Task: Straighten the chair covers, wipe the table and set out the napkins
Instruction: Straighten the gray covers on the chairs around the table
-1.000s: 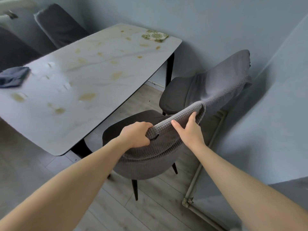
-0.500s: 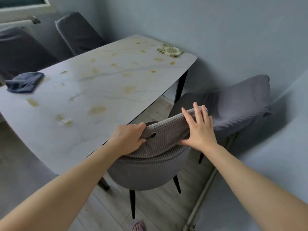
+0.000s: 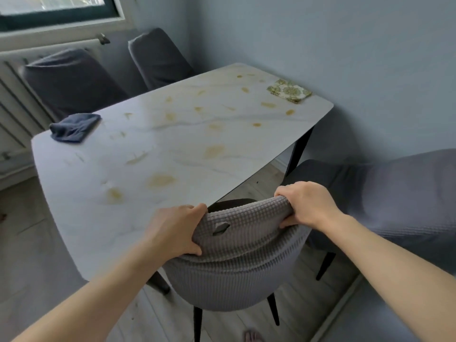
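Head view: I have both hands on the cover (image 3: 237, 255) of the chair at the table's (image 3: 172, 149) near long edge. My left hand (image 3: 172, 233) is clenched round the bunched fabric at the left of the backrest top, thumb underneath. My right hand (image 3: 308, 206) grasps the right corner the same way, fingers curled over the top. The cover lies in a thick roll along the top and is not yet drawn smooth.

I judge the task barely begun. This is the first step, and it is half done at best. A second chair (image 3: 394, 193) off the table's right end looks loosely covered, though blur keeps me unsure. The two far chairs (image 3: 71, 80) beyond the table look tidy.

The table is unwiped, with yellow-brown stains (image 3: 160, 180) spread across it. The cloth (image 3: 74, 127) lies crumpled at its left far corner. The napkins (image 3: 288, 91) sit stacked at its right far corner, not set out.
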A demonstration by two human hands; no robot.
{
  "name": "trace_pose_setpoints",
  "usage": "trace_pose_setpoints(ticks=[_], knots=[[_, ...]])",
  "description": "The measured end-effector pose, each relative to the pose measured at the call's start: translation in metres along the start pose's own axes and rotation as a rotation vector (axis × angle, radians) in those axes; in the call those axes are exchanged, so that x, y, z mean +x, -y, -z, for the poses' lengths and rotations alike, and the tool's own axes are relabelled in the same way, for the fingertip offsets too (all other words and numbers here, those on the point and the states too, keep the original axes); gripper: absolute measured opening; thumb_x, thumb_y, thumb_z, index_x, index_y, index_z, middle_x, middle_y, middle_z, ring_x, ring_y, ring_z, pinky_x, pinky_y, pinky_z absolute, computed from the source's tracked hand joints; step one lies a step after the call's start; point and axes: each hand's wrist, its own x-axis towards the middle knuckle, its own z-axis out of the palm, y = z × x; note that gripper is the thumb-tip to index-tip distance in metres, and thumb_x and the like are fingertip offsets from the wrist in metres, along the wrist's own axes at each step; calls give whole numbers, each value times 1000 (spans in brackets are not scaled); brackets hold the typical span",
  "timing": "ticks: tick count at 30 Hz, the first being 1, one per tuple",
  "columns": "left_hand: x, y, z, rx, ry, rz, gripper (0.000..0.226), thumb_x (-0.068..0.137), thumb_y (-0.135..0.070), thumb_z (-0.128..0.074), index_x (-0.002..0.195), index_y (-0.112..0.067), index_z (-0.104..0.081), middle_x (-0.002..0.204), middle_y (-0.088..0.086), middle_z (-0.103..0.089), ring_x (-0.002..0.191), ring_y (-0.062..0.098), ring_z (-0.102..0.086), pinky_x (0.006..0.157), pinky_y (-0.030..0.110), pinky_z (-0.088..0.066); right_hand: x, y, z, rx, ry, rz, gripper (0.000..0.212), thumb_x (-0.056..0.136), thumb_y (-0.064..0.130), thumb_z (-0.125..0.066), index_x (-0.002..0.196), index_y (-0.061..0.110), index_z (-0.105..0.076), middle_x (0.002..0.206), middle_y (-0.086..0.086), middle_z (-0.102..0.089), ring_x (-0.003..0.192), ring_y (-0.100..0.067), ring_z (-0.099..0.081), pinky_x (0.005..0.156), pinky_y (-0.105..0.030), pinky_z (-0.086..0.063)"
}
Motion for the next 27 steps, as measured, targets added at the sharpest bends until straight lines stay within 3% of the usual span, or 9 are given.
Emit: trace_pose_setpoints(ticks=[4,8,13,18,22,27], knots=[[11,-3,10,-31,7,143,39,69,-47,-74,89,-26,-47,82,-4,-63,77,21,-60,55,29,-37,23,-6,9,54,-42,137,45,58,60,-76,83,28,-56,80,11,-63,79,-15,-58,60,-28,-38],[15,-10,7,-5,-56,203,33,74,-47,-71,88,-26,-49,84,-4,-64,81,23,-61,56,29,-36,39,-11,16,30,-28,200,43,62,59,-74,82,27,-55,80,11,-64,77,-15,-61,57,-27,-32],[-15,-18,-12,2,-182,330,38,77,-49,-67,81,-27,-37,82,-5,-64,80,20,-63,54,29,-33,66,-3,16,-98,-225,422,50,39,55,-86,65,24,-57,57,10,-60,52,-17,-59,51,-22,-34],[-48,-31,-40,21,-279,432,53,35,-40,-91,64,-23,-51,47,-7,-54,39,19,-55,39,20,-21,102,16,10,-125,-238,651,43,56,59,-78,82,27,-64,75,11,-68,71,-17,-64,62,-30,-49],[-37,-63,-63,-16,-250,427,49,34,-25,-90,59,-21,-48,44,-6,-47,36,16,-48,37,20,-25,95,-5,-25,-54,-223,616,40,53,40,-86,86,27,-67,79,9,-71,74,-20,-66,64,-32,-51],[2,-78,-64,81,-249,428,47,34,-19,-90,55,-21,-48,41,-5,-42,33,13,-41,41,21,-9,102,-38,-54,42,-294,487,38,49,21,-89,82,22,-70,75,1,-72,71,-25,-67,61,-34,-53]])
